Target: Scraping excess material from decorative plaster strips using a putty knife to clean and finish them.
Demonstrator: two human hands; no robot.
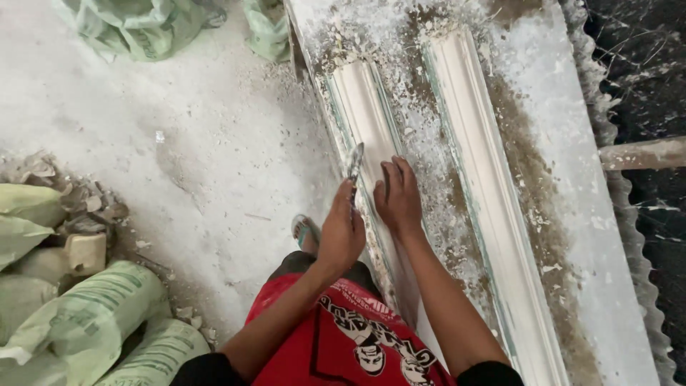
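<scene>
The left hand [341, 230] is closed around the handle of a small metal scraper [355, 161], whose thin blade points away from the person and rests against the left edge of the near plaster cornice moulding [364, 107]. The right hand [398, 194] lies open and flat, palm down, fingers together, pressing on the same moulding just right of the blade. The two hands sit close beside each other but do not touch.

This moulding is a long white profiled strip lying in a greenish-edged form on the worktop [572, 179], running away from the person at a slight slant. A second, longer cornice moulding [486, 179] lies parallel to it on the right, with a band of white crumbs and brownish residue between them. The worktop surface is crusted with plaster dust and chips, and its right edge is ragged with dried drips.

The person wears a red printed shirt [350, 336], and one foot in a sandal [304, 230] shows on the floor [179, 129] just left of the left hand. The floor is covered in white powder. Pale green woven sacks [93, 314] are stacked at the lower left, and more crumpled green bags [136, 25] lie at the top left. A pale bar [643, 152] sticks out at the right edge over dark, spattered ground.
</scene>
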